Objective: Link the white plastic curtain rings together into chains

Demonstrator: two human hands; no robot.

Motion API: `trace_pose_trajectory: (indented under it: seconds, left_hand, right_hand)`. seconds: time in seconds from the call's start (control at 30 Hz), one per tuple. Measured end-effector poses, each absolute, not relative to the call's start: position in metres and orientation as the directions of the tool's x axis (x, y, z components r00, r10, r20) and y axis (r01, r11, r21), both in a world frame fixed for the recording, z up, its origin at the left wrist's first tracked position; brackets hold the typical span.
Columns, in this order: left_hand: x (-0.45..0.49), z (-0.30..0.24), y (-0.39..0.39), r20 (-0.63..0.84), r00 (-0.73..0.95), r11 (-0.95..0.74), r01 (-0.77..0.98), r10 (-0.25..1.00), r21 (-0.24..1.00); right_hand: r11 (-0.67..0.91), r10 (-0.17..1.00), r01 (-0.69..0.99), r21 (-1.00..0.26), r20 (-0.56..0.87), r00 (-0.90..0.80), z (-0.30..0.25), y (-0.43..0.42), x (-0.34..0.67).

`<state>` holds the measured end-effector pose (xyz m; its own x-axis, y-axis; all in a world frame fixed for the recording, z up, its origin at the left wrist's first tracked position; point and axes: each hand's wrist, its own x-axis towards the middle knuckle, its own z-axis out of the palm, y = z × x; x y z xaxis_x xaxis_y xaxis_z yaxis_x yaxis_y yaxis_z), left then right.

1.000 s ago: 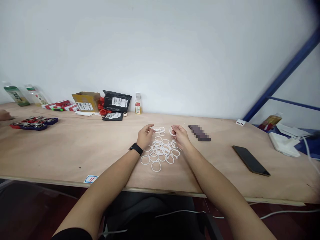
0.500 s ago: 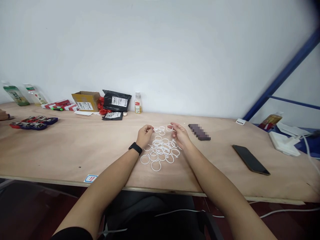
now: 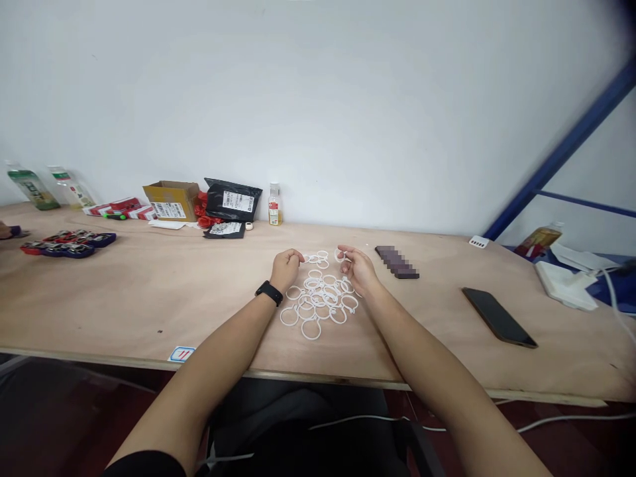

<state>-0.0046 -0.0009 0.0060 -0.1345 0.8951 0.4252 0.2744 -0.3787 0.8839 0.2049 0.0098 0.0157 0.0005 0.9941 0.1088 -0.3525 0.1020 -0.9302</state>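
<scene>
My left hand point(image 3: 286, 270), with a black watch on its wrist, is closed in a pinch at the left end of a small group of linked-looking white plastic curtain rings point(image 3: 322, 264). Whether those rings are joined I cannot tell. Between the thumb and fingers of my right hand point(image 3: 360, 271) is a single white curtain ring point(image 3: 336, 254), partly covered by the fingers. A loose, overlapping pile of curtain rings point(image 3: 311, 338) with small eyelets lies on the table just below both hands.
The wooden table point(image 3: 199, 285) carries a blurred-out dark object point(image 3: 396, 262), a phone point(image 3: 498, 317) and a white charger point(image 3: 477, 242). Along the wall stand a small bottle point(image 3: 274, 205), a black parcel point(image 3: 233, 201) and an open carton point(image 3: 171, 201). Another person's hand point(image 3: 6, 230) shows far left.
The ring in my right hand has turned slightly and shows less behind the fingers. My left fingers have drawn in a little. The pile lies as before.
</scene>
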Motion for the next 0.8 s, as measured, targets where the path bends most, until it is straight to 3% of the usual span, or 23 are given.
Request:
trace_pose_trajectory:
  seconds: [0.17, 0.33, 0.5, 0.6, 0.73, 0.8]
  left_hand:
    - [-0.004, 0.002, -0.003, 0.455, -0.06, -0.406, 0.359, 0.889, 0.84]
    - [0.001, 0.0, -0.01, 0.371, 0.131, -0.375, 0.576, 0.919, 0.726]
    - [0.004, 0.002, -0.014, 0.325, 0.257, -0.412, 0.64, 0.91, 0.648]
    - [0.004, 0.002, -0.012, 0.379, 0.254, -0.449, 0.634, 0.89, 0.63]
    - [-0.005, -0.004, 0.001, 0.448, 0.131, -0.413, 0.669, 0.884, 0.618]
    - [-0.012, -0.008, 0.009, 0.46, 0.176, -0.444, 0.685, 0.87, 0.578]
  right_hand:
    - [0.126, 0.992, -0.304, -0.944, 0.122, 0.032, 0.015, 0.011, 0.206]
    - [0.13, 0.991, -0.272, -0.953, 0.124, 0.039, 0.015, 0.011, 0.205]
    - [0.14, 0.99, -0.26, -0.955, 0.136, 0.033, 0.017, 0.01, 0.203]
    - [0.129, 0.992, -0.239, -0.963, 0.125, 0.033, 0.018, 0.008, 0.203]
    - [0.135, 0.991, -0.173, -0.976, 0.132, 0.028, 0.018, 0.008, 0.202]
    - [0.133, 0.991, -0.13, -0.983, 0.131, 0.023, 0.016, 0.009, 0.203]
